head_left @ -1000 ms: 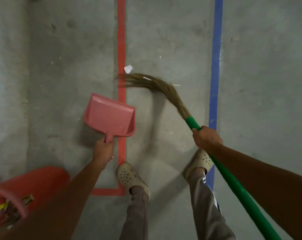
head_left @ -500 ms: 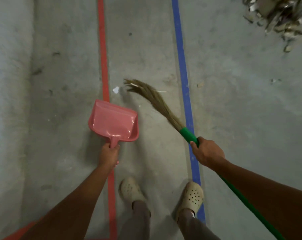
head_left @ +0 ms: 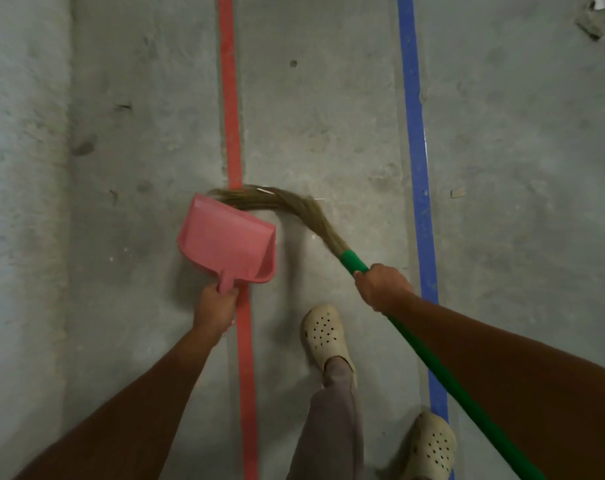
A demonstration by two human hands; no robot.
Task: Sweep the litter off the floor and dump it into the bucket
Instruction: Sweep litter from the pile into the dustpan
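My left hand grips the short handle of a pink dustpan set on the concrete floor, its mouth facing away from me. My right hand holds the green handle of a broom. Its straw bristles bend left and brush against the dustpan's front lip. A small white scrap sits in the bristles. A heap of litter lies at the top right corner. The bucket is out of sight.
A red tape line and a blue tape line run along the floor away from me. A small brown scrap lies right of the blue line. My two feet in cream clogs stand between the lines.
I have stepped forward and the bucket has left the view. The broom's bristles swept left up to the dustpan's lip. The white scrap seen beside the red line is no longer visible there.
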